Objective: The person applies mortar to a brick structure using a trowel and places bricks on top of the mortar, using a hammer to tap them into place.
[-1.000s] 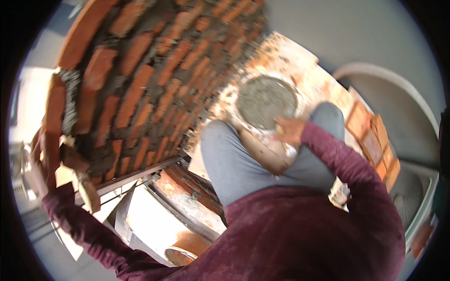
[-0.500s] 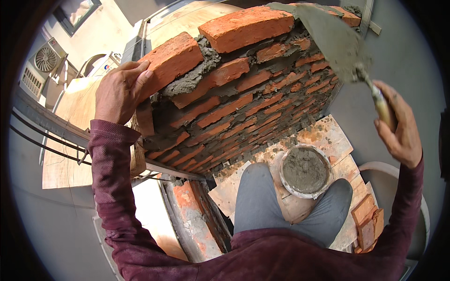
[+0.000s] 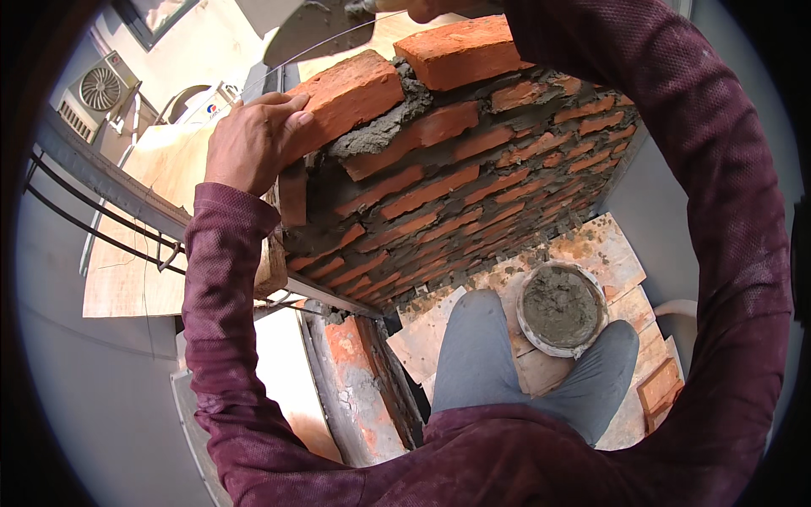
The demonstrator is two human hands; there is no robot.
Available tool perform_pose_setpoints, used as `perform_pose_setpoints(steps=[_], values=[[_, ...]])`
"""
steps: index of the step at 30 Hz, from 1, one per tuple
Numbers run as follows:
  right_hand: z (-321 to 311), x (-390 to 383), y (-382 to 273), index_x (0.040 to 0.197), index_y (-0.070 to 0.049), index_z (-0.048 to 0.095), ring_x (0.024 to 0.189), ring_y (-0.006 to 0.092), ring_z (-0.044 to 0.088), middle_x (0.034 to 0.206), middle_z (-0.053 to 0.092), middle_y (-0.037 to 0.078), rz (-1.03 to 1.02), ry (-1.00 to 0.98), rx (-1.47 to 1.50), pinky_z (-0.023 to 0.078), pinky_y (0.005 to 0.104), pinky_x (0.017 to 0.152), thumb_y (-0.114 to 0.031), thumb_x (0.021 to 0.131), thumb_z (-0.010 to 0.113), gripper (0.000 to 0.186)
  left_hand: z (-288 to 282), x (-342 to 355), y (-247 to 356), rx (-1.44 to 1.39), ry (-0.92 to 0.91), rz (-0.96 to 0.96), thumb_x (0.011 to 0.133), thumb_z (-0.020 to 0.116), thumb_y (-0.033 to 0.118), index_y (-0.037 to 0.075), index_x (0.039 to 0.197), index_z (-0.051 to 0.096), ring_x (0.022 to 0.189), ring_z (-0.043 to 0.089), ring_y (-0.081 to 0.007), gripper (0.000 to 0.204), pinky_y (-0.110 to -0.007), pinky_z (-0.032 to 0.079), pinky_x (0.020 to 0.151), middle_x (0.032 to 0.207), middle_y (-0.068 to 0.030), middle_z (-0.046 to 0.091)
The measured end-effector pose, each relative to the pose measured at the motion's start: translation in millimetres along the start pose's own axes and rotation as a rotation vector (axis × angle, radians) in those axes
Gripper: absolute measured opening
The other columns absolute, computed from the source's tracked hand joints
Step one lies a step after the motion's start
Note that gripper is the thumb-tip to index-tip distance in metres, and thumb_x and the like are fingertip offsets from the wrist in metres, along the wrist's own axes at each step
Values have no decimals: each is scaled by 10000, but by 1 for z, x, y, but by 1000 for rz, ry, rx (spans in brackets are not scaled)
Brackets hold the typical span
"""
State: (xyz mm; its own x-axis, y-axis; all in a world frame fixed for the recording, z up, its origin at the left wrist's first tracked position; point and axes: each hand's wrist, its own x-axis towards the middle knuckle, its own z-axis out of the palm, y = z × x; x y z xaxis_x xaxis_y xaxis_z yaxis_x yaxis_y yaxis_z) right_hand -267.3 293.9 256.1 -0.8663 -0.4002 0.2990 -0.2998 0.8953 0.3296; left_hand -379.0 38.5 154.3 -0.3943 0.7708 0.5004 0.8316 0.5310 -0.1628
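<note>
My left hand (image 3: pixel 252 142) is closed on the near left end of an orange brick (image 3: pixel 353 103), thumb on its front face. The brick sits on the top course of the brick wall (image 3: pixel 431 182), with grey mortar (image 3: pixel 384 127) beneath it and at its right end. Another brick (image 3: pixel 460 52) lies to the right, across a mortar-filled joint. At the top edge of the picture my right hand (image 3: pixel 431 7), partly cut off, grips the handle of a trowel (image 3: pixel 319 35). The trowel's dark blade is beyond the left brick.
A round bucket of mortar (image 3: pixel 561 309) stands between my knees on stained boards (image 3: pixel 621 253). Spare bricks (image 3: pixel 659 389) lie at lower right. A thin string (image 3: pixel 325 44) crosses near the trowel. A metal rail (image 3: pixel 110 186) and black cables run on the left.
My right hand has swung the trowel from the wall's right side to the far side of the left brick. My left hand stays on that brick. The whole view has shifted slightly.
</note>
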Motion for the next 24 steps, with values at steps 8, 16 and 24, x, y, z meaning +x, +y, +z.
perform_pose_setpoints(steps=[8,16,24], values=[[-23,-16,-22,887,53,660,757,362,640,807,660,232,204,-166,41,505,430,713,-195,843,576,266,9,5,4,-58,34,-4,958,544,400,117,1179,693,975,662,-298,388,-378,520,878,1167,-82,675],[35,-188,-35,1029,-31,609,642,76,520,791,537,19,437,13,1207,393,218,515,-224,739,595,349,0,1,-16,-96,-59,-12,981,517,385,85,1172,685,983,666,-304,394,-366,504,863,1126,-105,691],[190,-131,-61,898,-18,663,687,191,593,748,633,76,129,-165,1071,456,347,625,-438,835,724,429,1,12,-16,-297,-84,28,985,515,431,100,1176,694,959,675,-267,422,-349,517,847,1108,-98,700]])
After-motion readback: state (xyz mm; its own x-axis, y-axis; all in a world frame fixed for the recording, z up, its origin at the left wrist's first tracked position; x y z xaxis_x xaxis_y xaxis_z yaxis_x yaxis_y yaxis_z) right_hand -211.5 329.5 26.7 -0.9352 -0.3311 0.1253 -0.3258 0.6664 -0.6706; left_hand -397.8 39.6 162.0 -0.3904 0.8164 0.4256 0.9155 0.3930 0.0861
